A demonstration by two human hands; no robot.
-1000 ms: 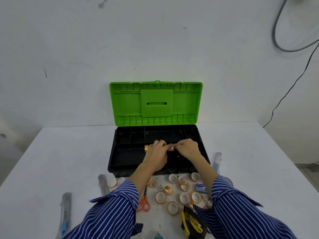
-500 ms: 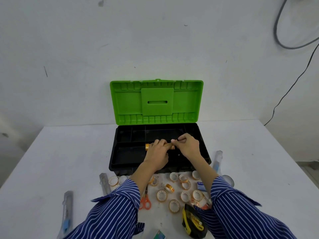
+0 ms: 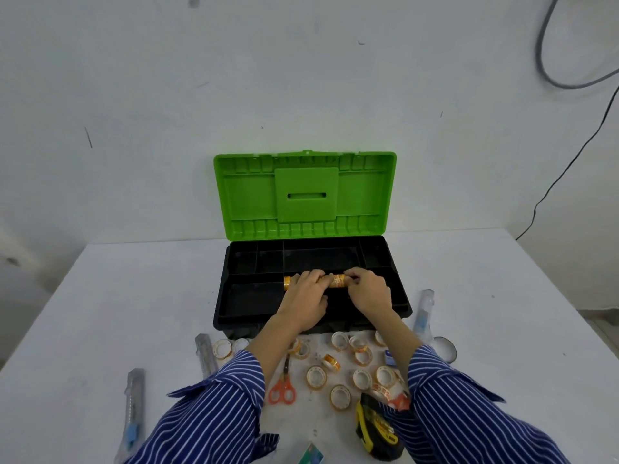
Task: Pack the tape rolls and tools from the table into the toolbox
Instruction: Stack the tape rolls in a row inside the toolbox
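Note:
An open toolbox (image 3: 398,308) with a black base and raised green lid (image 3: 304,195) stands mid-table. Over its front compartment, both hands hold a row of orange tape rolls (image 3: 337,281) stacked side by side. My left hand (image 3: 306,298) covers the row's left part, with an orange end (image 3: 287,283) showing beyond it. At the row's right end, my right hand (image 3: 366,293) pinches it. Several loose tape rolls (image 3: 316,377) lie on the table in front of the box, along with orange-handled scissors (image 3: 282,390) and a black-and-yellow tape measure (image 3: 376,430).
Utility knives in clear sleeves lie at the left (image 3: 134,410), near the box's left corner (image 3: 205,354) and right of the box (image 3: 422,313). A larger clear tape roll (image 3: 445,349) sits at the right. A small card (image 3: 311,455) lies at the front edge. The wall is close behind.
The hands stay over the front compartment with the tape row; my right hand's fingers have shifted along the row's right end, and more of the rolls now show between the hands.

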